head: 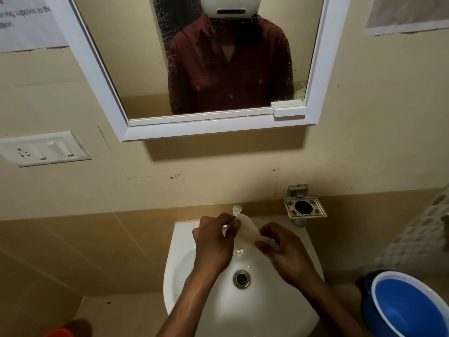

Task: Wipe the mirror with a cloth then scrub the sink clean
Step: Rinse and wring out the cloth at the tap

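Two hands hold one white cloth (246, 231) over the one sink's (181, 261) back edge: left hand (215, 242) and right hand (283, 249) each pinch one end.

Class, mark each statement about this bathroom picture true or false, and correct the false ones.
1. Both hands hold the white cloth over the sink. True: the left hand and right hand each pinch it.
2. The blue bucket stands left of the sink. False: it stands to the right.
3. The soap dish on the wall holds a bar of soap. False: it is empty.
4. The mirror has a white frame. True.
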`<action>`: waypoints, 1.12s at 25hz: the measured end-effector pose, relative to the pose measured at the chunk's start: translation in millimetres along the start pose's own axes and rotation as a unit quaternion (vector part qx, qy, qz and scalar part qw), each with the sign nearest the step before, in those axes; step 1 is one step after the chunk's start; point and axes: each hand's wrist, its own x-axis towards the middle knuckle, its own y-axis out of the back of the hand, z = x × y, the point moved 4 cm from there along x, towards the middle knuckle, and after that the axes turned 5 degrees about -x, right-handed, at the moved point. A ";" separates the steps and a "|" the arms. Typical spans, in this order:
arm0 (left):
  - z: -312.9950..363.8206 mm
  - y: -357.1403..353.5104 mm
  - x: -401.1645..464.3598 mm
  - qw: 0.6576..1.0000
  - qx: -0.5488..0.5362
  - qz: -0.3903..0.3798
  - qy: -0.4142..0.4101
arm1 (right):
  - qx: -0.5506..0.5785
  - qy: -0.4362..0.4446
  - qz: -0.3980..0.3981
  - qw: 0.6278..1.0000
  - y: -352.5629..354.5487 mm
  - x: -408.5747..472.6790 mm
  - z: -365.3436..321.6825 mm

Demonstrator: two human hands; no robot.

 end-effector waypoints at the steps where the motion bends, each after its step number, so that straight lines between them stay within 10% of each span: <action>1: 0.7 -0.4 1.4 1.000 0.016 0.009 -0.010 | -0.004 0.001 0.008 1.000 -0.2 0.8 2.9; 9: 19.7 -3.3 7.0 0.969 0.172 0.088 -0.154 | 0.125 -0.018 0.006 0.992 12.8 6.0 9.0; 15: 6.9 -40.5 24.4 0.982 -0.175 -0.068 0.008 | 0.209 -0.099 -0.064 0.971 24.1 10.5 32.3; 28: 16.2 -189.5 67.2 0.980 -0.121 -0.160 -0.013 | 0.198 -0.199 0.019 0.960 120.6 85.5 135.3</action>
